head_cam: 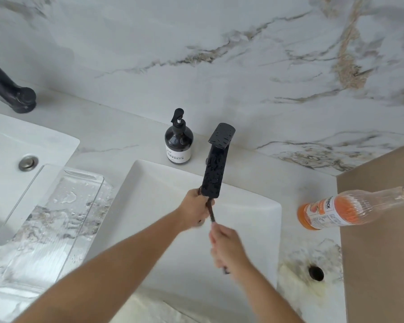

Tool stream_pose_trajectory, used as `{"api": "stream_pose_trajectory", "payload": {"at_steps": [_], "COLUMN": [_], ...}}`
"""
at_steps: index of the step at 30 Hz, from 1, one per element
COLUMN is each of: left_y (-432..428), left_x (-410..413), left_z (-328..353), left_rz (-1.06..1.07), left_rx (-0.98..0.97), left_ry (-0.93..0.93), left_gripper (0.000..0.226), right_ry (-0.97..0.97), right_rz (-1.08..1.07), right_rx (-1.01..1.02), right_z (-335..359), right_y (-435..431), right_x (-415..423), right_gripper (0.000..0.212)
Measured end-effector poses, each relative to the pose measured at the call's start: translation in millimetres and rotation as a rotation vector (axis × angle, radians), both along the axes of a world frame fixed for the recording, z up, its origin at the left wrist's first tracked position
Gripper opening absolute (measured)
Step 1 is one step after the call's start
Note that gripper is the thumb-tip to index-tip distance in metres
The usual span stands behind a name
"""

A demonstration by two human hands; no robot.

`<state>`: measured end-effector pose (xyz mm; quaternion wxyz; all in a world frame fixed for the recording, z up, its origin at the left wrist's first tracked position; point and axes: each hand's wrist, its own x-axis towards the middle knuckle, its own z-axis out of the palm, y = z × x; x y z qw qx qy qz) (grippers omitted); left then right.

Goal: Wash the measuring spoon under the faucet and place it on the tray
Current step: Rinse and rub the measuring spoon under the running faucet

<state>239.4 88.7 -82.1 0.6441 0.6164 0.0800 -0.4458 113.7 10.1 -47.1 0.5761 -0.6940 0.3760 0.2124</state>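
A dark, thin measuring spoon (211, 214) is held over the white sink basin (254, 220), right under the spout of the wet black faucet (216, 164). My right hand (226, 248) grips its handle end. My left hand (196, 212) is closed around the spoon's bowl end, which is hidden beneath the spout. Both hands are blurred by motion. The clear glass tray (56, 220), wet with drops, lies on the counter to the left of the basin.
A dark soap pump bottle (179, 141) stands behind the basin. An orange drink bottle (336, 212) lies on its side at the right, by a brown panel (383, 229). A second basin (21, 148) and black faucet (9, 89) are at far left. A counter hole (316, 273) sits right.
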Motion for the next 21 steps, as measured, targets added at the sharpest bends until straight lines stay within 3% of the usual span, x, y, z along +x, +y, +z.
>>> {"api": "stream_pose_trajectory", "payload": {"at_steps": [3,4,6,8,10,12,15,17,18,19,21], "left_y": [16,15,3,-6,2,16,19,9,6,6,14], "left_x": [19,19,10,0,2,13,19,12,6,2,0], "left_z": [2,6,11,9,10,10,12,11,10,7,1], "left_rz": [-0.325,-0.313,-0.095,0.084,0.03,-0.192,-0.275,-0.161,-0.069,0.015,0.052], "left_rx": [0.138,0.135,0.007,-0.063,-0.036,0.054,0.11,0.079,0.037,-0.006,-0.064], "left_ry": [-0.275,-0.283,-0.126,0.026,0.008,-0.174,-0.279,-0.184,-0.081,0.007,0.059], "left_gripper": [0.03,0.028,0.022,0.018,0.02,0.024,0.031,0.026,0.024,0.023,0.025], "right_ry": [-0.007,-0.006,0.0,-0.017,0.025,0.039,0.021,0.091,0.099,0.091,0.075], "right_rz": [0.09,0.082,-0.005,-0.052,-0.014,0.052,-0.024,-0.162,-0.186,-0.131,0.051], "right_rx": [-0.145,-0.119,0.099,0.19,0.104,-0.082,0.05,0.355,0.41,0.381,0.136], "right_z": [7,5,-5,-6,-3,4,1,-3,-4,-3,3], "right_y": [-46,-46,-19,11,6,-19,-30,-1,12,19,3], "right_x": [6,7,7,6,7,9,6,2,1,-1,1], "right_gripper": [0.046,0.047,0.049,0.051,0.048,0.045,0.048,0.055,0.057,0.058,0.053]}}
